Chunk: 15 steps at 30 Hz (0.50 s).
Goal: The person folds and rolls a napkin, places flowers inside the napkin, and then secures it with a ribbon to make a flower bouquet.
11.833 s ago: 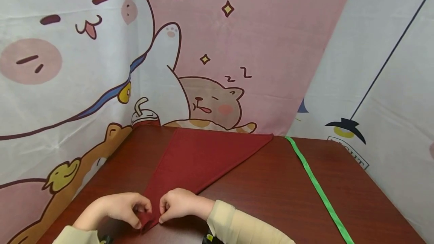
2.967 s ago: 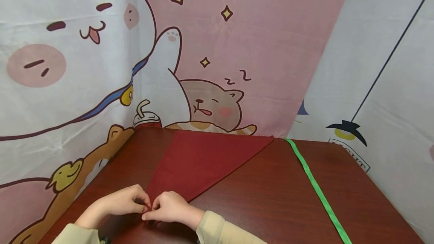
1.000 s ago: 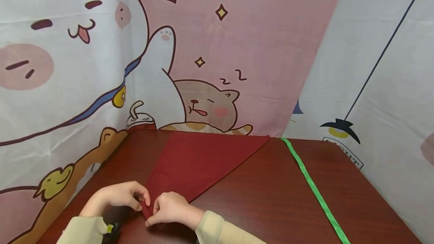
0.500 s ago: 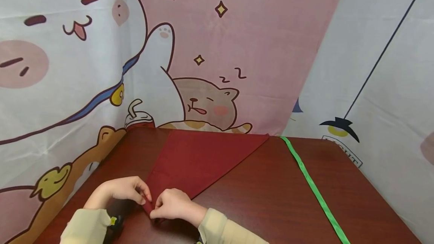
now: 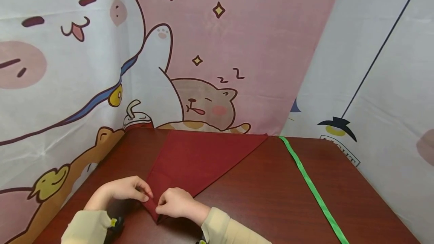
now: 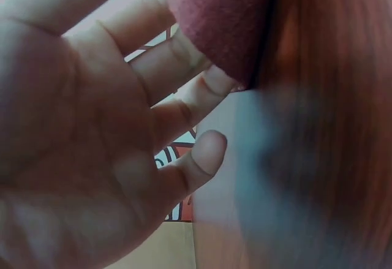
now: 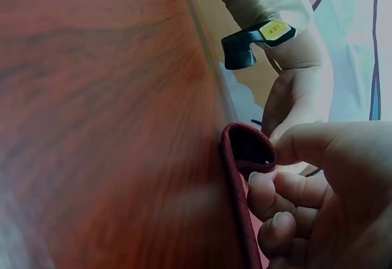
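Right hand [image 7: 352, 189] pinches red cloth [image 7: 239, 201]; its end curls into a hollow loop above worktop [image 7: 122, 128]. Left hand [image 7: 301, 94] behind.

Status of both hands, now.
Left hand: closed, pinching the near end of the red cloth.
Right hand: closed, pinching the same cloth at its curled-over edge.

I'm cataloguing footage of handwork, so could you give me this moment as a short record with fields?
surface: reddish-brown table
main item: red cloth, broad at the far end, narrowing toward the person
near end of cloth: folded over, with an open loop visible in the right wrist view
left hand: holds the cloth's near end by the left edge
right hand: pinches the fold, just right of the other hand
other item: green strip, lying to the right, apart from the cloth
backdrop: fabric printed with cartoon animals
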Motion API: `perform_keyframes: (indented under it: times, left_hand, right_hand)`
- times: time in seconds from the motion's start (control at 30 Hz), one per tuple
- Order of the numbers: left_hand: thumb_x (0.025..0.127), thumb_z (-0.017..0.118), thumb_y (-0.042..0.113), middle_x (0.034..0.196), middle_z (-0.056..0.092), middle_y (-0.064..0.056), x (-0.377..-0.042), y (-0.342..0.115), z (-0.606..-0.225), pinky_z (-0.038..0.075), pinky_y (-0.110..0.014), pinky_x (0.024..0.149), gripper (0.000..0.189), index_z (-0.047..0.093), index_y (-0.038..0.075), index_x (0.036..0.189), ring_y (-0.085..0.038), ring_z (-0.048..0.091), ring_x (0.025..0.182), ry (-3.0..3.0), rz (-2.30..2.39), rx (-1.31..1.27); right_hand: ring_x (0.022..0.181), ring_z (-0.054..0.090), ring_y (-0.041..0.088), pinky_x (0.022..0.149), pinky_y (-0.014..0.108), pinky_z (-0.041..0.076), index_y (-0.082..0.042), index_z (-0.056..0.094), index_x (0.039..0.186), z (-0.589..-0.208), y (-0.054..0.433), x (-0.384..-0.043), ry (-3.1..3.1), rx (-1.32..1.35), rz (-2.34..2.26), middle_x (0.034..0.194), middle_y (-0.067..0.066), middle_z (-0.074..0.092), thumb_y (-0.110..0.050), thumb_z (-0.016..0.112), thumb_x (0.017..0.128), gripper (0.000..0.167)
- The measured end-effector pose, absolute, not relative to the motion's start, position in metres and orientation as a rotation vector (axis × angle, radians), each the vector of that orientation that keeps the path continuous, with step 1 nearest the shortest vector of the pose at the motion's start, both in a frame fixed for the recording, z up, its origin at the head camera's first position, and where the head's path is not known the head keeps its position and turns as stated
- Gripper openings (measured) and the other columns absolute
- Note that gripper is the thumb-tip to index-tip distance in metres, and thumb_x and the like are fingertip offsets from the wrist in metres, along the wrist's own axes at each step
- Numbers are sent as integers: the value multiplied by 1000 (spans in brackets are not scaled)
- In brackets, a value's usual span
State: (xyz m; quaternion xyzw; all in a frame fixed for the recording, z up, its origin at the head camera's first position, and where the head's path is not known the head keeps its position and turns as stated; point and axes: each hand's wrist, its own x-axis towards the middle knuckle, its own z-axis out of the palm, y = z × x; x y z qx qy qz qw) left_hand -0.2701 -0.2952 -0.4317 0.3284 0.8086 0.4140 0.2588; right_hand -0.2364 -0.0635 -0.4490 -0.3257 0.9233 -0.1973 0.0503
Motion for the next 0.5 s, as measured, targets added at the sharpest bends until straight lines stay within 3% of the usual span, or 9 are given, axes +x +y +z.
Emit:
perform_keyframes:
  times: [0.5]
  left_hand:
    - [92, 61, 8, 75, 61, -1, -271, -299, -439, 46, -28, 58, 23, 63, -3, 112, -10, 55, 64, 2180, 1235, 899]
  right_hand:
    - [58, 48, -3, 52, 17, 38, -27, 73, 71, -451, -55, -242, 2824, -991, -626, 62, -21, 57, -35, 74, 80, 12]
